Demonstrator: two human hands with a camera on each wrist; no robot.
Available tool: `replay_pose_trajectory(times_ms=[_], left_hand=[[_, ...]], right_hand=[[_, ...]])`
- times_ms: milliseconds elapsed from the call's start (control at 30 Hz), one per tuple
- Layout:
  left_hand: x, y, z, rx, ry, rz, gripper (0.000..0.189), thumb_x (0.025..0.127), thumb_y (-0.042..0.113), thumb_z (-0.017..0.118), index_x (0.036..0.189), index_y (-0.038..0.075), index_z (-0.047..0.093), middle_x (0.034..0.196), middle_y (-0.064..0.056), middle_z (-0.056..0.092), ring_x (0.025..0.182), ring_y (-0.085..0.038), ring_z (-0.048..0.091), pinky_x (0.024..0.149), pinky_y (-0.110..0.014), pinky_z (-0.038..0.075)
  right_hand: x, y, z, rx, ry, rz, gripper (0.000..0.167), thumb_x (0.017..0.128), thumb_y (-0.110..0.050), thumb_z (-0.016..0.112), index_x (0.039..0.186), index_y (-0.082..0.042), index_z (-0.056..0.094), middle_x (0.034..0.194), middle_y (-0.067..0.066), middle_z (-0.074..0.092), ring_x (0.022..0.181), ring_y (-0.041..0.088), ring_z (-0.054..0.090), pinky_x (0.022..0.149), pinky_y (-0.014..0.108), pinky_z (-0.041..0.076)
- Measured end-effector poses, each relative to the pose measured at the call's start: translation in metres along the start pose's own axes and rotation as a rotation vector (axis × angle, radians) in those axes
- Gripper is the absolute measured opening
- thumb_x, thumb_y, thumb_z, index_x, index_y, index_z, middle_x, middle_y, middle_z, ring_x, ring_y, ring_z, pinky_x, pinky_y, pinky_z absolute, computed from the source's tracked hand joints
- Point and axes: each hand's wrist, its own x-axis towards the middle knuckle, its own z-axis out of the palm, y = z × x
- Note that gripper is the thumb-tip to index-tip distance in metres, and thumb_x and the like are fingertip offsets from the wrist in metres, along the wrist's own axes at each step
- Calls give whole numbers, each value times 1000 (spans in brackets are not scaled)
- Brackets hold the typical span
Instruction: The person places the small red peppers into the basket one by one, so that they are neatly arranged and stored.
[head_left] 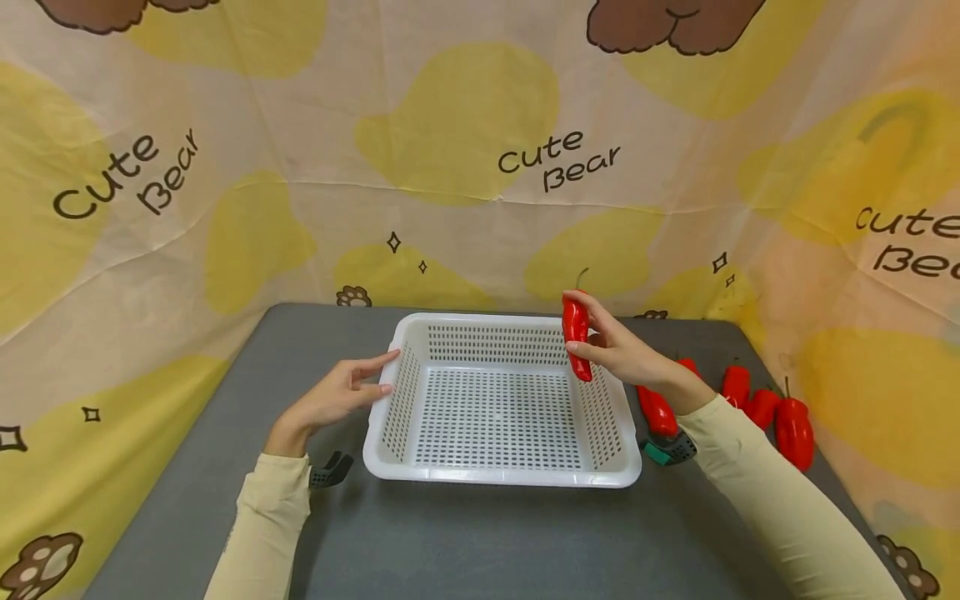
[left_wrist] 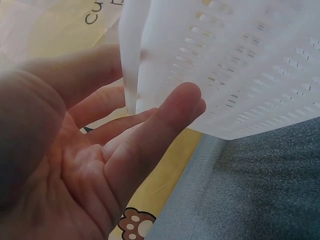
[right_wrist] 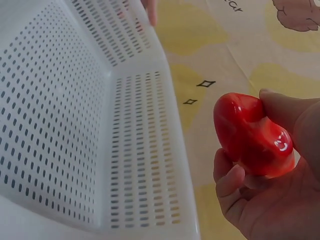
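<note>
A white perforated plastic basket (head_left: 495,477) sits upright on the grey table. My left hand (head_left: 337,396) holds its left rim, with thumb and index finger over the edge; in the left wrist view another finger (left_wrist: 182,102) lies against the outer wall. Above the basket's right rim, my right hand (head_left: 618,346) grips a glossy red pepper (head_left: 575,321) between thumb and fingers. The pepper hangs near upright, its thin stem pointing up. In the right wrist view the pepper (right_wrist: 250,135) appears end-on, beside the basket wall (right_wrist: 145,165). The basket's inside holds nothing.
Several more red peppers lie on the table right of the basket, one (head_left: 657,412) close to its wall and another (head_left: 795,433) near the table's right edge. My right forearm partly covers them. A printed cloth (head_left: 457,125) hangs behind and along both sides.
</note>
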Motion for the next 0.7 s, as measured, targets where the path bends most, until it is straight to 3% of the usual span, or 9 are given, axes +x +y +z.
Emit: replay_pose_trajectory(times_ms=[267, 400, 533, 700], left_hand=[[1, -1, 0, -14, -3, 5, 67, 101, 11, 61, 158, 0, 27, 152, -35, 42, 107, -27, 71, 86, -38, 63], [0, -3, 0, -9, 11, -5, 68, 101, 12, 62, 158, 1, 28, 154, -33, 41, 108, -29, 70, 85, -40, 63], [-1, -3, 0, -13, 23, -19, 68, 100, 13, 63, 158, 3, 29, 156, -32, 39, 110, -33, 69, 84, -43, 63], [0, 0, 1, -30, 16, -21, 68, 100, 13, 63, 159, 4, 29, 156, -31, 40, 111, -35, 69, 83, -45, 64]], right_hand=[[9, -10, 9, 7, -26, 31, 77, 98, -9, 63, 160, -18, 19, 141, 33, 39, 111, 48, 58, 82, 43, 62], [16, -14, 13, -11, -37, 42, 74, 99, -11, 63, 160, -18, 22, 143, 28, 41, 110, 44, 60, 82, 40, 62], [29, -17, 19, -8, -48, 22, 70, 101, -11, 61, 160, -18, 24, 140, 26, 44, 105, 40, 64, 79, 36, 61], [45, -18, 30, 3, -55, -23, 65, 102, -7, 56, 159, -14, 25, 136, 26, 47, 101, 36, 64, 82, 42, 59]])
